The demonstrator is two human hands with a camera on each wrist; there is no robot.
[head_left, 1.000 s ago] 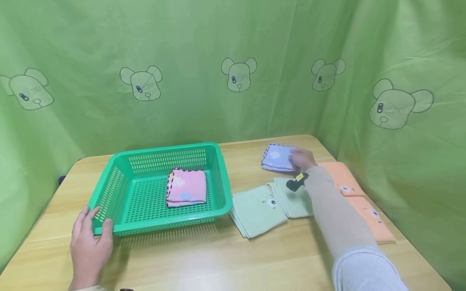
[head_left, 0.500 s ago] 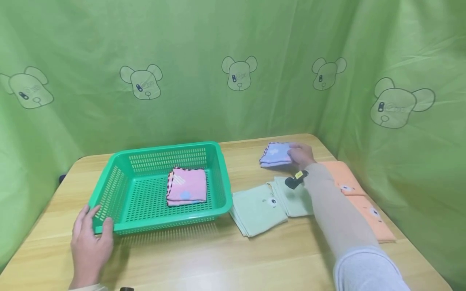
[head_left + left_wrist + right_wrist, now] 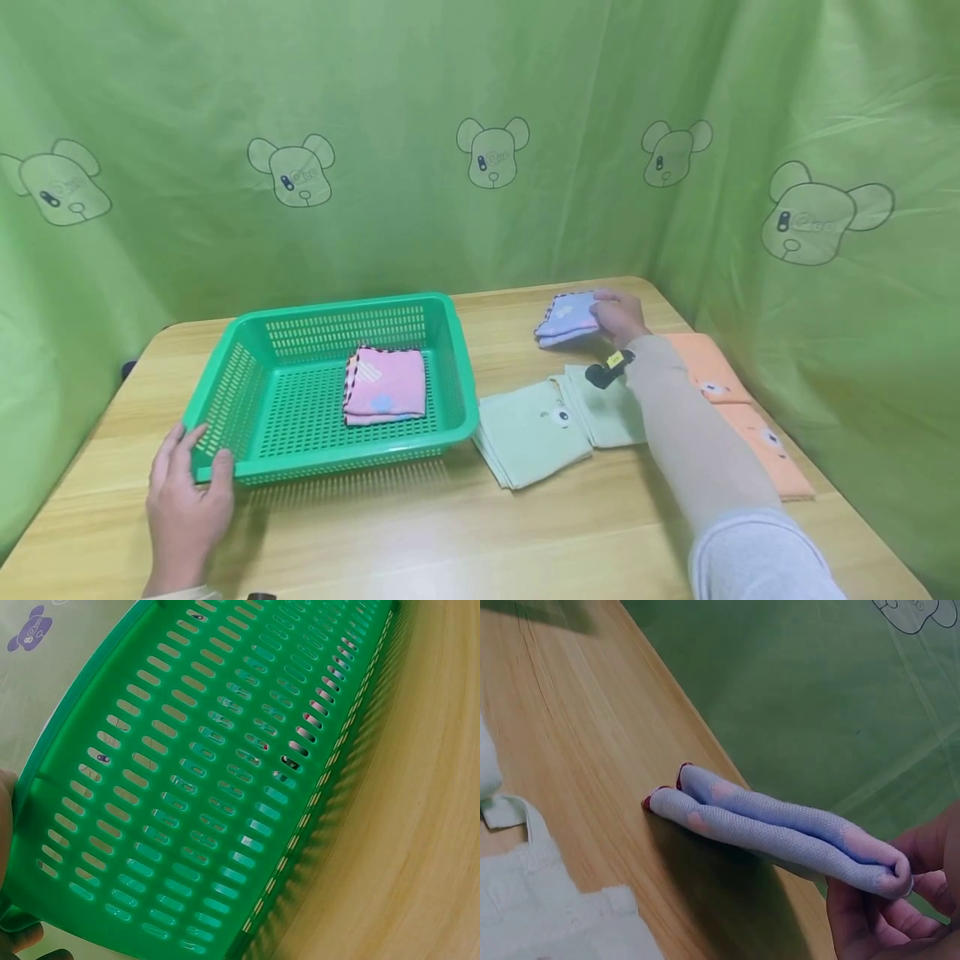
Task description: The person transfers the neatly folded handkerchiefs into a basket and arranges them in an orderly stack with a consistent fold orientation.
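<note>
My left hand [image 3: 187, 504] grips the near left corner of a green plastic basket [image 3: 345, 454], its thumb at the front rim and fingers round the left side. Inside the basket lies a folded pink washcloth [image 3: 386, 383] with a checked edge. At the far right of the table, my right hand [image 3: 619, 317] pinches the right end of a folded lavender washcloth [image 3: 566, 317]. The right wrist view shows this lavender washcloth [image 3: 772, 832] edge-on, folded in two layers between thumb and fingers, with a shadow below it on the wood.
Two light green folded cloths [image 3: 532, 437] lie right of the basket, under and beside the right forearm. Two orange folded cloths [image 3: 765, 450] lie along the table's right edge, partly behind the arm. A green curtain [image 3: 390, 225] hangs close behind the wooden table [image 3: 420, 542].
The right hand has lifted the lavender washcloth's right end slightly, tilting it and moving it a little back and left. The left hand and basket have stayed put.
</note>
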